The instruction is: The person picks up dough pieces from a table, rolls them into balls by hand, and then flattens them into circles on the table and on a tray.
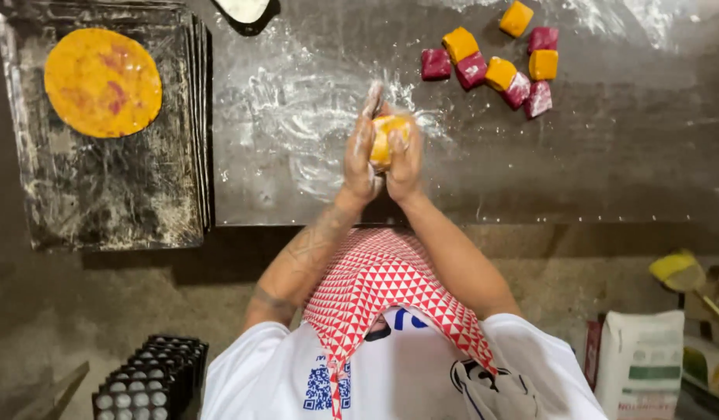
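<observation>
Right now the dough lump (384,138) is a small orange-yellow piece, dusted pale with flour. Both forearms reach forward over the floured bench (608,155), palms upright and facing each other. The left hand (360,152) and right hand (406,159) press together around the lump, which sits squeezed between the palms, held above the bench surface.

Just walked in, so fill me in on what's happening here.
A person presses a yellow-orange dough ball between the left hand and right hand over a floured dark metal table. Yellow and magenta dough cubes lie on it; a flat round orange disc rests on stacked dark trays.
</observation>
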